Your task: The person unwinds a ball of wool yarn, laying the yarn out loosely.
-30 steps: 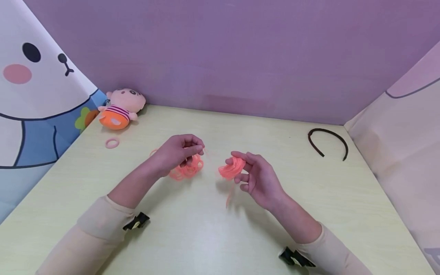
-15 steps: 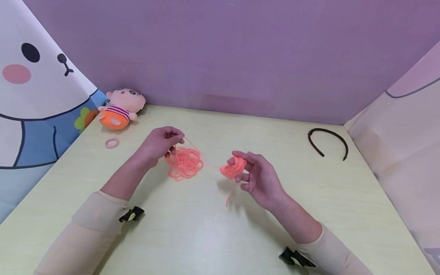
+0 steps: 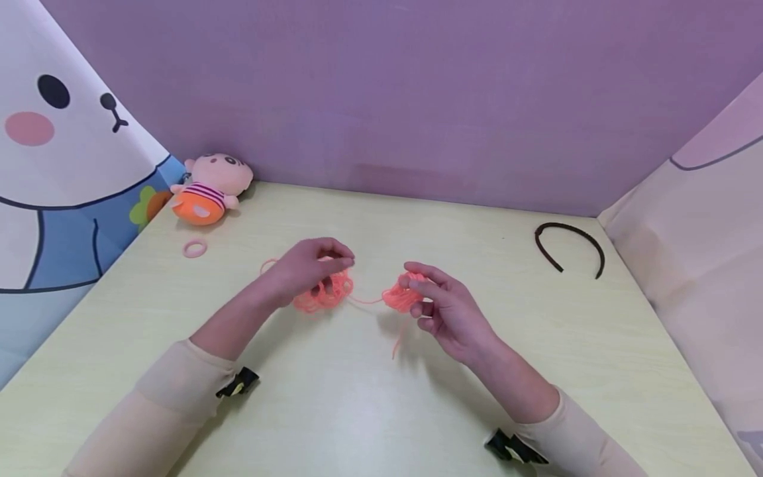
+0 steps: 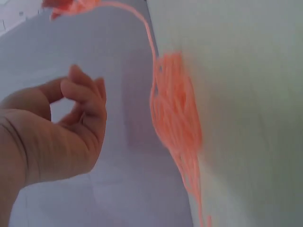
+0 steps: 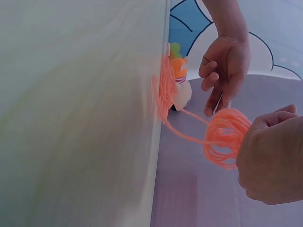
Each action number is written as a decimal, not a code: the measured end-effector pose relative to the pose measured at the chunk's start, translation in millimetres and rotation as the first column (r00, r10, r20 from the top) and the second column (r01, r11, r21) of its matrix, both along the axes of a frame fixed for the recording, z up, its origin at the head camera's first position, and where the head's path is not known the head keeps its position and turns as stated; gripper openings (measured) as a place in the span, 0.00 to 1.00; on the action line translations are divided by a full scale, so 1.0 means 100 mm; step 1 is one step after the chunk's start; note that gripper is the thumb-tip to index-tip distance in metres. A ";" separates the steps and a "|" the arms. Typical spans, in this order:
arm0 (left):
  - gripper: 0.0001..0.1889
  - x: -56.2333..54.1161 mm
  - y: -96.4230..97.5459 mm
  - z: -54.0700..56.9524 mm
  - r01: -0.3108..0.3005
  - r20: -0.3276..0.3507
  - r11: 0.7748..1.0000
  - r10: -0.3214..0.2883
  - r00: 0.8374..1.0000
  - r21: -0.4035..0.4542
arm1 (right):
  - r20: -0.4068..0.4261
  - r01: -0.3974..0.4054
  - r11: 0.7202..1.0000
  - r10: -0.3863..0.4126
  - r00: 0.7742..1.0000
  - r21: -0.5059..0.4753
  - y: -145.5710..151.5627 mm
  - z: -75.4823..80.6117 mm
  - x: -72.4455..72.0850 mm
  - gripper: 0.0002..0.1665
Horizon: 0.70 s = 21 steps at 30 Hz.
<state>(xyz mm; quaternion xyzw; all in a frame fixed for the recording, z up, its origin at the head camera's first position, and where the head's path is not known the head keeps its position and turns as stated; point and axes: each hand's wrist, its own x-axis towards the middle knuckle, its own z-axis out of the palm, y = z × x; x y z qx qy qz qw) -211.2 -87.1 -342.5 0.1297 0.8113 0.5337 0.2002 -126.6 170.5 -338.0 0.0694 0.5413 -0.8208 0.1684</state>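
Note:
Near mid-table in the head view, my right hand [image 3: 450, 311] grips a small wound bundle of coral yarn [image 3: 398, 296], thumb over its loops. A short loose tail [image 3: 396, 348] hangs under it. My left hand [image 3: 304, 268] hovers over a loose pile of the same yarn [image 3: 322, 295], partly hiding it. Its fingers are loosely bent, the tips close to the thumb, and no strand shows between them in the left wrist view. From pile to bundle runs a slack strand [image 3: 366, 302]. In the right wrist view the wound loops [image 5: 225, 137] stick out past the right fingers.
A plush doll [image 3: 208, 189] in orange shorts lies at the table's back left, with a pink ring [image 3: 194, 248] in front of it. At the back right lies a dark headband [image 3: 569, 228]. A purple backdrop [image 3: 417, 99] closes off the far edge.
My left hand pulled a strand up and leftward, then came back right over the pile; that strand now sags. The right thumb has come down onto the bundle while the hand stayed in place.

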 end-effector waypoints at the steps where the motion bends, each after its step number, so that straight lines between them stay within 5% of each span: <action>1: 0.13 0.03 0.04 -0.01 0.041 0.008 0.999 -0.041 0.999 0.002 | 0.004 -0.001 1.000 0.001 1.000 0.004 0.00 0.00 0.00 0.25; 8: 0.21 0.21 0.19 -0.04 0.263 0.058 0.965 -0.261 0.964 -0.026 | 0.014 -0.051 0.999 0.051 0.999 -0.005 0.00 0.01 0.01 0.26; 14: 0.23 0.27 0.24 -0.08 0.374 0.117 0.926 -0.366 0.923 -0.054 | -0.003 -0.113 0.986 0.113 0.994 -0.125 0.02 0.02 0.03 0.27; 17: 0.17 0.26 0.24 -0.09 0.367 0.104 0.928 -0.360 0.927 -0.059 | -0.010 -0.121 0.981 0.121 0.993 -0.149 0.03 0.02 0.03 0.27; 21: 0.09 0.24 0.21 -0.05 0.280 0.055 0.957 -0.277 0.959 -0.076 | -0.018 -0.130 0.979 0.129 0.991 -0.154 0.03 0.01 0.03 0.27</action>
